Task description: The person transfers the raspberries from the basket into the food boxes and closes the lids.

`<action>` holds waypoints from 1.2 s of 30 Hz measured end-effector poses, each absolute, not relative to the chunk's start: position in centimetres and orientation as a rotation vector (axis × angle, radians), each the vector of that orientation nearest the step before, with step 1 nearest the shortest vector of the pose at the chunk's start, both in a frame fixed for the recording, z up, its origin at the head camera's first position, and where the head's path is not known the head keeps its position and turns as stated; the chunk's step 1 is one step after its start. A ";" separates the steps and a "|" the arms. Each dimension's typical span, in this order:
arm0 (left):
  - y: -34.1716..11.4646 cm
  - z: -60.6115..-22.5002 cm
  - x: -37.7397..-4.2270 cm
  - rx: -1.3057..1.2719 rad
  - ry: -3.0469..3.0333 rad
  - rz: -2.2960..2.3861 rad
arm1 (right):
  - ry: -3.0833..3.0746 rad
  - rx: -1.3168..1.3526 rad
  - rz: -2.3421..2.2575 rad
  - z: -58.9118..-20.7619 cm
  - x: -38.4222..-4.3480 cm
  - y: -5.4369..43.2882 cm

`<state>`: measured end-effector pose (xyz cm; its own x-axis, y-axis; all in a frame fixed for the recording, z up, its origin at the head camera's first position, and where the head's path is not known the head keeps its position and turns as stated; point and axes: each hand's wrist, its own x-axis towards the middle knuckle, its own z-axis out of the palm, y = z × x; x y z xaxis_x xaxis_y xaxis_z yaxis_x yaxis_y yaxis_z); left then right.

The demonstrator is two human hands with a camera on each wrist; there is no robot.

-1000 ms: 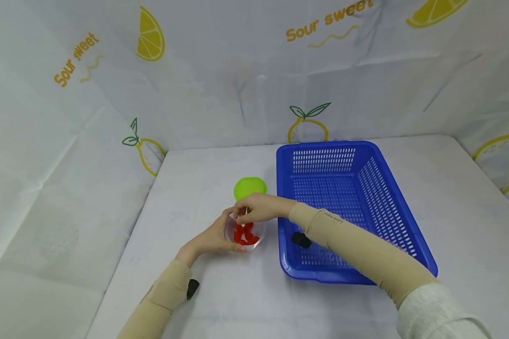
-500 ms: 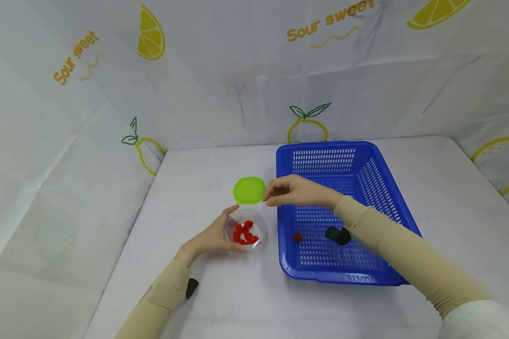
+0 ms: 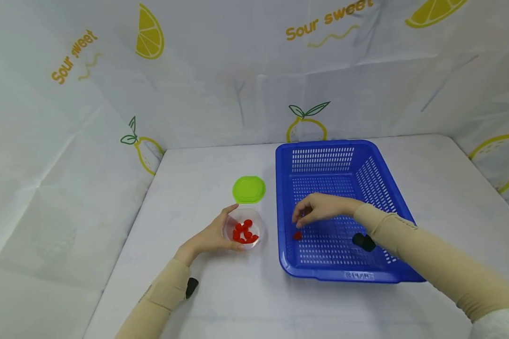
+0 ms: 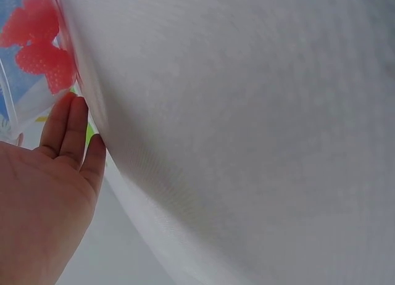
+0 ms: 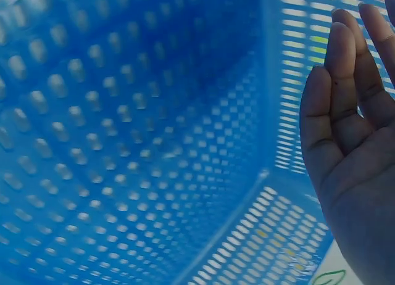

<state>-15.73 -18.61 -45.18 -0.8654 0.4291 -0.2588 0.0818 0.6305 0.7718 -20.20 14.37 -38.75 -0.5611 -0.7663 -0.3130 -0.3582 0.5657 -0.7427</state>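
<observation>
In the head view, my left hand (image 3: 214,235) holds a clear round tub (image 3: 259,217), its thumb and fingers spread around the side. Several red raspberries (image 3: 248,222) lie inside the tub; in the left wrist view the bumpy raspberries (image 4: 43,13) show through its wall. My right hand (image 3: 322,207) is over the blue basket (image 3: 282,197), fingers loosely bent and pointing down. Just below its fingertips, one raspberry (image 3: 297,235) lies on the basket floor, apparently apart from them. The right wrist view shows the right hand (image 5: 358,124) with nothing visible in it, beside the slotted basket wall.
A bright green lid (image 3: 249,189) lies flat on the white table (image 3: 195,179) behind the tub. To the right of both, the basket takes up much of the table. A white lemon-print sheet (image 3: 212,84) hangs behind and at the sides.
My right hand has moved from the tub rightward over the basket, then down toward the raspberry there. That raspberry came into view as the arm shifted. The left hand keeps its place on the tub.
</observation>
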 end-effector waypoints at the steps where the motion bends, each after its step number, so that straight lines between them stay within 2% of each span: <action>1: -18.6 -45.2 -15.7 0.402 2.431 1.122 | 2.172 -0.888 -0.821 -39.1 -20.2 14.4; 11: -18.5 -45.2 -15.6 0.396 2.417 1.130 | 2.225 -0.872 -0.677 -41.8 -20.0 13.9; 19: -18.5 -44.9 -15.6 0.422 2.415 1.130 | 2.235 -0.858 -0.667 -42.5 -19.7 13.6; 28: -18.7 -45.2 -15.8 0.439 2.416 1.135 | 2.179 -0.849 -0.739 -41.5 -19.8 14.1; 36: -18.7 -44.9 -15.7 0.431 2.417 1.121 | 2.101 -0.828 -0.916 -38.3 -20.0 14.3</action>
<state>-15.67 -18.66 -44.93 -0.8552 0.4499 -0.2572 0.0945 0.6232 0.7763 -19.98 14.27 -38.29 -0.5588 -0.7595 -0.3330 -0.2728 0.5476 -0.7910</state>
